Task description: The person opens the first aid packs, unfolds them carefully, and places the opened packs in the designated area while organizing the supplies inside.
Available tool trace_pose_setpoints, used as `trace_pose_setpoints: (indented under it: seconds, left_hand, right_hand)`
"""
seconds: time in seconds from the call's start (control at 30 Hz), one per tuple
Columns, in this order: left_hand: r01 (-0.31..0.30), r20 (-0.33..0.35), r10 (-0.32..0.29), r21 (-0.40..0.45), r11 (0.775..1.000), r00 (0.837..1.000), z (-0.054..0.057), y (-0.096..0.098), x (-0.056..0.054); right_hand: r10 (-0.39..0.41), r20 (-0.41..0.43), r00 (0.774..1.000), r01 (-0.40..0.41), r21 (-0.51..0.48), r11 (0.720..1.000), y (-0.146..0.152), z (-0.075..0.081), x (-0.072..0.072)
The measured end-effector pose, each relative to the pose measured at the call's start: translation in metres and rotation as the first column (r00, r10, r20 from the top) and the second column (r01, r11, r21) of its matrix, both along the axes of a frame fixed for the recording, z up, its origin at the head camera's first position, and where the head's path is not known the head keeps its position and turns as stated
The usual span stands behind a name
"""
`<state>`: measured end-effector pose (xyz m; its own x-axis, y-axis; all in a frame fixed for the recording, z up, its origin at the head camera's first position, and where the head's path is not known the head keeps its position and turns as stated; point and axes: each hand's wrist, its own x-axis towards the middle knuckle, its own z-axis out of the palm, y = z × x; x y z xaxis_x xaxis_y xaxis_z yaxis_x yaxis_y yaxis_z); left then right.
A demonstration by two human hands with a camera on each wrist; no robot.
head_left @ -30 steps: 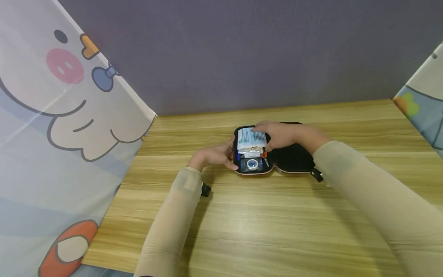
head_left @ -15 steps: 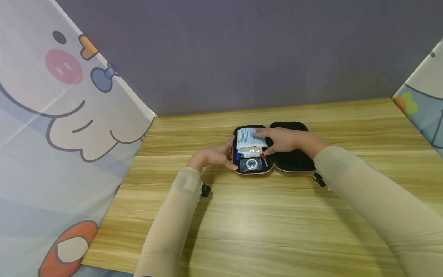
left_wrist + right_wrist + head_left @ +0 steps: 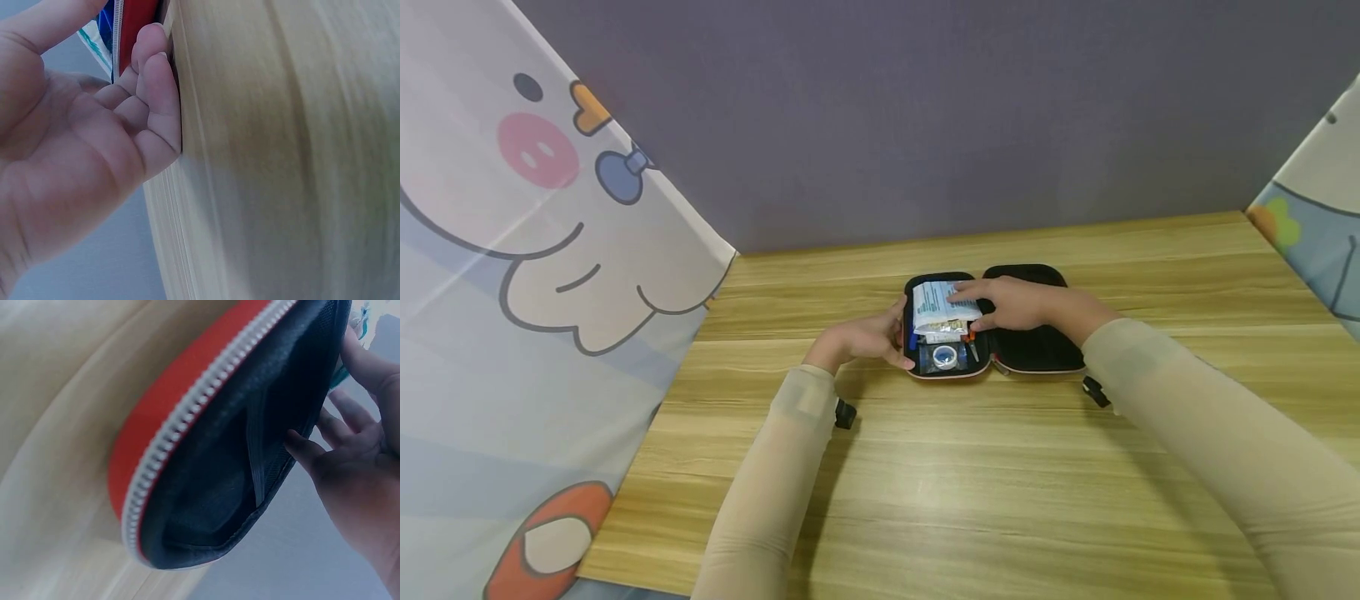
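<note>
A small red zip case [image 3: 1037, 343] with black lining lies unfolded on the table. Its left half is packed, and its right half shows bare lining. My left hand [image 3: 867, 335] grips the left side, its curled fingers against the red wall [image 3: 136, 28] in the left wrist view. My right hand [image 3: 1011, 302] reaches over the right half, its fingers spread and resting on a white and pale-blue packet [image 3: 932, 300]. Nearer me in the left half are a roll of white tape [image 3: 944, 357] in clear wrapping and a small orange-handled tool [image 3: 973, 346], perhaps scissors.
The wooden table [image 3: 970, 483] runs back to a grey padded partition [image 3: 925, 125]. A cartoon-print sheet [image 3: 647, 250] hangs on the left, and another printed sheet [image 3: 1311, 225] on the right. A black wrist device [image 3: 845, 414] shows beside the left sleeve.
My right hand has shifted slightly right and nearer me on the packet, uncovering more of the case's right half. The left hand stays in place.
</note>
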<state>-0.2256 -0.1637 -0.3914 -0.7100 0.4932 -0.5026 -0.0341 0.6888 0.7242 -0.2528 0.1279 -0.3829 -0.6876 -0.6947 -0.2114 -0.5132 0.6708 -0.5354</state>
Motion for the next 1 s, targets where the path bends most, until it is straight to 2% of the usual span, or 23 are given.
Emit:
trace_pose_setpoints:
  seconds: [0.23,0.33,0.43,0.57,0.67,0.8,1.0]
  left_hand:
    - [0.009,-0.005,-0.009,0.004,1.000,1.000,-0.001,-0.001,0.000]
    - [0.012,-0.005,-0.012,0.009,1.000,1.000,-0.001,-0.001,0.000]
    - [0.014,-0.003,-0.014,0.013,1.000,1.000,-0.001,-0.001,-0.001]
    - [0.020,-0.009,-0.020,0.019,1.000,1.000,-0.001,0.000,0.000]
    - [0.024,-0.014,-0.024,0.022,0.999,1.000,0.000,0.000,0.000]
    - [0.024,-0.009,-0.024,0.020,1.000,1.000,0.001,0.000,0.001]
    - [0.023,-0.011,-0.023,0.003,1.000,1.000,0.000,0.000,0.001]
  right_hand:
    - [-0.025,-0.059,0.998,0.020,-0.072,0.997,0.004,0.001,0.001]
    - [-0.093,-0.064,0.994,0.086,-0.109,0.990,0.006,0.004,0.002]
    - [-0.189,-0.061,0.980,0.176,-0.180,0.968,0.010,0.004,0.000]
    - [-0.318,-0.059,0.946,0.285,-0.311,0.907,0.019,0.002,-0.006]
    - [-0.387,0.017,0.922,0.360,-0.403,0.842,0.027,0.004,-0.011]
    - [-0.428,0.166,0.888,0.453,-0.468,0.759,0.042,0.010,-0.015]
    - [-0.451,0.288,0.845,0.534,-0.519,0.668,0.070,0.011,-0.018]
